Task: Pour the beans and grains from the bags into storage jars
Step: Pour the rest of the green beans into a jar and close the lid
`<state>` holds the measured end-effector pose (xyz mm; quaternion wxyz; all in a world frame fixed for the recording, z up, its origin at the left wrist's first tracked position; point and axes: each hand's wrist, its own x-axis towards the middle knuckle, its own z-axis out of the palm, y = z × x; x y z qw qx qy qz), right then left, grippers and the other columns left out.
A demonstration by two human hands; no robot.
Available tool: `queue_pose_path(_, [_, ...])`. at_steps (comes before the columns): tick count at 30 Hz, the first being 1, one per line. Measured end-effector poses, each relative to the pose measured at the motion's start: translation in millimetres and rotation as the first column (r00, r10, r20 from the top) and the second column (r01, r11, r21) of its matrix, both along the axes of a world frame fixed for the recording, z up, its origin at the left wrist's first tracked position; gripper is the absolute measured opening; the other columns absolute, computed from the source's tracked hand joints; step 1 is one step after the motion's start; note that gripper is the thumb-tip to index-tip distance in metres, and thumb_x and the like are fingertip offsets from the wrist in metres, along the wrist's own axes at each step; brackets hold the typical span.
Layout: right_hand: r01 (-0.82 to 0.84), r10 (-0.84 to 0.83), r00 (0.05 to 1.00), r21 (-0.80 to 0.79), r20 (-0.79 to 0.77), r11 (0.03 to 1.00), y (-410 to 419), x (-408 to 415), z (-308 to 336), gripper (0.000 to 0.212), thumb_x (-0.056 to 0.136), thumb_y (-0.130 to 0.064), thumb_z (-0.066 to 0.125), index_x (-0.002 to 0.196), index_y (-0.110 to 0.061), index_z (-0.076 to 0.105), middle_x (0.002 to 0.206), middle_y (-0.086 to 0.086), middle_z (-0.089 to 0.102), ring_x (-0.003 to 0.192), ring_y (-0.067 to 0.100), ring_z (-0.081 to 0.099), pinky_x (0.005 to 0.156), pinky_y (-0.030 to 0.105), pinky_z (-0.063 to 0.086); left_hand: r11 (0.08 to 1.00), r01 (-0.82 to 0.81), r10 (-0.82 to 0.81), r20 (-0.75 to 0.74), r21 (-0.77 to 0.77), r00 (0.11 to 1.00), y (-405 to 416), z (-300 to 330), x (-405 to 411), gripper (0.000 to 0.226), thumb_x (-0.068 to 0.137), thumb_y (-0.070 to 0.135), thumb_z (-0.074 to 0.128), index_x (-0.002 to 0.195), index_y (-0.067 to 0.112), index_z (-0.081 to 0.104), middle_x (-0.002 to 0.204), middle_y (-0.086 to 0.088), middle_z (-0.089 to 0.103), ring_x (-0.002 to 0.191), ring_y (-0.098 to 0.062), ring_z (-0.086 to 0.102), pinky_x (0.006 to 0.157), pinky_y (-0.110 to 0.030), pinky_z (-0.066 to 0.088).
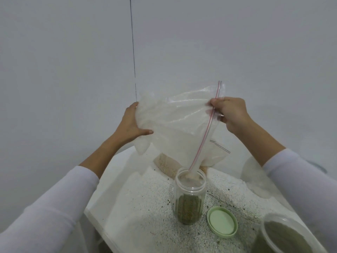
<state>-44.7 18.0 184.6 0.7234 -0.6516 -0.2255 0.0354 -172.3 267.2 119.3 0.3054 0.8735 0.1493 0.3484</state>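
A clear zip bag (175,121) with a red seal strip is held tilted above the table, and its lower corner dips into the mouth of an open clear jar (190,194). The jar is partly filled with green grains. My left hand (130,123) grips the bag's closed bottom end on the left, thumb across the front. My right hand (229,114) pinches the seal strip near the top right. The bag looks nearly empty; I cannot tell whether anything is flowing.
A green jar lid (222,223) lies upside down right of the jar. A larger clear container (284,236) of green grains stands at the bottom right. Another bag of pale grains (169,165) lies behind the jar. The speckled table (138,203) meets a white wall.
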Motion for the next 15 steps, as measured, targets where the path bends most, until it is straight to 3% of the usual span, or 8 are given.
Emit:
queue_pose_path(3, [0.009, -0.005, 0.997, 0.047, -0.072, 0.999, 5, 3, 2, 0.013, 0.090, -0.002, 0.061, 0.077, -0.003, 0.061, 0.078, 0.007, 0.066, 0.046, 0.011, 0.064, 0.047, 0.019, 0.050, 0.987, -0.102, 0.096, 0.050, 0.121, 0.994, 1, -20, -3, 0.115, 0.065, 0.019, 0.088, 0.149, 0.007, 0.010, 0.151, -0.014, 0.015, 0.140, -0.027, 0.016, 0.113, -0.035, 0.018])
queue_pose_path(6, [0.042, -0.021, 0.984, 0.116, -0.177, 0.992, 8, 11, 1, 0.011, 0.087, 0.001, 0.063, 0.077, 0.000, 0.059, 0.076, 0.010, 0.063, 0.044, 0.014, 0.062, 0.048, 0.023, 0.055, 0.950, -0.090, 0.058, 0.116, 0.298, 0.992, -3, -40, -6, 0.113, 0.065, 0.017, 0.087, 0.148, 0.004, 0.011, 0.150, -0.021, 0.013, 0.139, -0.029, 0.013, 0.116, -0.044, 0.017])
queue_pose_path(8, [0.081, -0.040, 0.965, 0.150, -0.258, 0.985, 10, 17, -2, 0.007, 0.086, 0.004, 0.064, 0.082, 0.003, 0.059, 0.076, 0.011, 0.062, 0.048, 0.016, 0.062, 0.051, 0.027, 0.057, 0.909, -0.026, -0.020, 0.107, 0.415, 0.994, -6, -54, -6, 0.108, 0.069, 0.037, 0.081, 0.146, 0.009, 0.011, 0.150, -0.022, 0.015, 0.138, -0.027, 0.013, 0.115, -0.048, 0.020])
queue_pose_path(10, [0.120, -0.049, 0.938, 0.189, -0.343, 0.975, 11, 23, -4, 0.008, 0.085, 0.006, 0.063, 0.082, 0.003, 0.056, 0.077, 0.011, 0.059, 0.056, 0.018, 0.060, 0.056, 0.031, 0.058, 0.867, 0.055, -0.098, 0.062, 0.495, 0.993, -11, -64, -2, 0.103, 0.072, 0.069, 0.059, 0.146, 0.015, 0.012, 0.152, -0.017, 0.014, 0.141, -0.028, 0.013, 0.115, -0.048, 0.019])
queue_pose_path(11, [0.140, -0.054, 0.923, 0.202, -0.381, 0.969, 11, 25, -5, 0.012, 0.086, 0.007, 0.062, 0.079, 0.001, 0.054, 0.078, 0.010, 0.058, 0.058, 0.017, 0.059, 0.058, 0.032, 0.058, 0.858, 0.091, -0.129, 0.039, 0.506, 0.991, -14, -69, 0, 0.104, 0.072, 0.074, 0.054, 0.147, 0.017, 0.011, 0.154, -0.014, 0.012, 0.143, -0.029, 0.012, 0.115, -0.050, 0.018])
queue_pose_path(15, [0.202, -0.044, 0.868, 0.271, -0.494, 0.941, 13, 32, -9, 0.018, 0.090, 0.009, 0.054, 0.076, -0.001, 0.047, 0.078, 0.010, 0.054, 0.060, 0.017, 0.056, 0.054, 0.029, 0.056, 0.859, 0.160, -0.172, -0.020, 0.486, 0.985, -27, -77, 10, 0.118, 0.062, 0.057, 0.079, 0.147, 0.031, 0.002, 0.157, 0.003, 0.001, 0.146, -0.023, 0.004, 0.113, -0.062, 0.021])
